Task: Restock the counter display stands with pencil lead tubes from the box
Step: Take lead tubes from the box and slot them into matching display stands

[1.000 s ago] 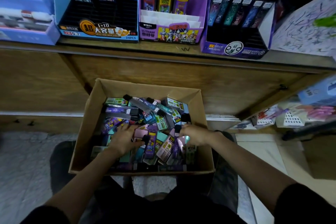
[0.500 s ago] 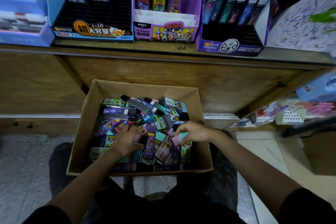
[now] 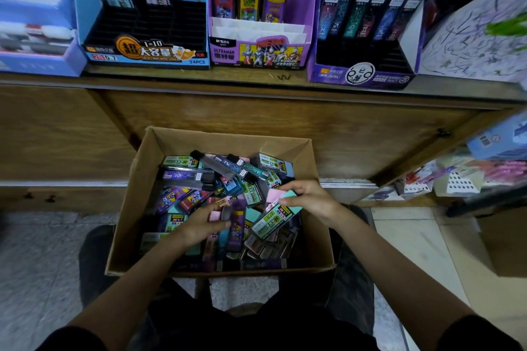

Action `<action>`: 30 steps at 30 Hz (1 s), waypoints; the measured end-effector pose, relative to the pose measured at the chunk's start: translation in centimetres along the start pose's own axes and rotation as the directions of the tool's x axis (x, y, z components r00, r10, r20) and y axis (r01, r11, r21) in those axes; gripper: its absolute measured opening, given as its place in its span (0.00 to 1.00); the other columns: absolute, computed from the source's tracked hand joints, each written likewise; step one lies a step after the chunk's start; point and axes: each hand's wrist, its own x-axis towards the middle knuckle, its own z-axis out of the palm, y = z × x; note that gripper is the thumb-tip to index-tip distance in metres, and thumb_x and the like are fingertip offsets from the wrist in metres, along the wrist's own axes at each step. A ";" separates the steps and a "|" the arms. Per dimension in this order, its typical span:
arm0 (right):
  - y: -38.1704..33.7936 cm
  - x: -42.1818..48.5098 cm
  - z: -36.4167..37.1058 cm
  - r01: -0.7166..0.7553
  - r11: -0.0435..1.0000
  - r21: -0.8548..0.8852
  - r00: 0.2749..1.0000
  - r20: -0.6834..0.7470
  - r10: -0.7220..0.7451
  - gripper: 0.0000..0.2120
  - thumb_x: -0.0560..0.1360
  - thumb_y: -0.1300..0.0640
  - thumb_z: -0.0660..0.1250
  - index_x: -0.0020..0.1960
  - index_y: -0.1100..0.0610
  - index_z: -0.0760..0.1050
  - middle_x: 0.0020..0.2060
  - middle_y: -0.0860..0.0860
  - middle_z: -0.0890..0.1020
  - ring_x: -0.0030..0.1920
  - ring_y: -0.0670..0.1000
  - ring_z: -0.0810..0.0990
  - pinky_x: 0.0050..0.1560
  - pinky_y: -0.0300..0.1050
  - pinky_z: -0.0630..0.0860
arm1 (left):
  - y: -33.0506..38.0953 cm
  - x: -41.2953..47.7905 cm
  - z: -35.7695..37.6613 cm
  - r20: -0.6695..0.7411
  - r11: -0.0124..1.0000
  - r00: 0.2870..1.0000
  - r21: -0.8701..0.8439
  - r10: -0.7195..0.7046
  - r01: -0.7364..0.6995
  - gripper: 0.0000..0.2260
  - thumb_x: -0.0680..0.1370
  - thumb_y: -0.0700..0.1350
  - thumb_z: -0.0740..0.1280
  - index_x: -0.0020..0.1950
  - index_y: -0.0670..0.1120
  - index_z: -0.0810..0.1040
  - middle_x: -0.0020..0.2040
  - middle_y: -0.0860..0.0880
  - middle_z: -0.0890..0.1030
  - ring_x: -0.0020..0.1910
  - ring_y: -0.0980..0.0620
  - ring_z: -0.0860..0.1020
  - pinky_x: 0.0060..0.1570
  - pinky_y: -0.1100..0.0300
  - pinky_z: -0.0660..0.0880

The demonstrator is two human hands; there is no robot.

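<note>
**A:** Only the head view to go on. The cardboard box [image 3: 128,208] sits lower centre of the frame on the person's lap, right under the counter edge, probably so each pick is just a short lift up to the stands. The right hand [image 3: 310,199] is pinched shut on a teal and pink tube pack [image 3: 275,212], thumb on top, fingers underneath, tilted up out of the pile. Looks like the label is being turned to face up so it can be matched to a stand.

**B:** And the left hand [image 3: 199,225]?

**A:** It lies flat in the heap of lead tubes [image 3: 228,177], fingers curled over a pink pack. Can't tell if it's actually gripping or just shuffling stuff aside.

**B:** Any readable labels?

**A:** Upper left, the blue stand [image 3: 148,57] reads "1=10", "2B 0.7" and "24PCS", plus big Chinese characters. It holds only two tubes at the back, with rows of empty black slots in front. Top centre, the purple stand [image 3: 256,54] says "ULTRAMAN" and "HERO", with three tubes in it. Upper right, the dark purple stand [image 3: 362,77] carries zodiac symbol tubes along the back row. The held pack shows "0.7", so my guess is it belongs in the blue one.
</note>
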 end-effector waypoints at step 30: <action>-8.5 -2.3 2.6 0.126 0.978 0.165 0.981 -0.167 -0.098 0.07 0.74 0.53 0.69 0.49 0.56 0.76 0.41 0.51 0.83 0.39 0.46 0.82 0.34 0.36 0.76 | 11.9 -2.0 0.3 -0.032 0.749 0.997 -0.658 0.075 -0.077 0.22 0.67 0.41 0.73 0.60 0.42 0.76 0.53 0.39 0.83 0.50 0.43 0.82 0.47 0.51 0.80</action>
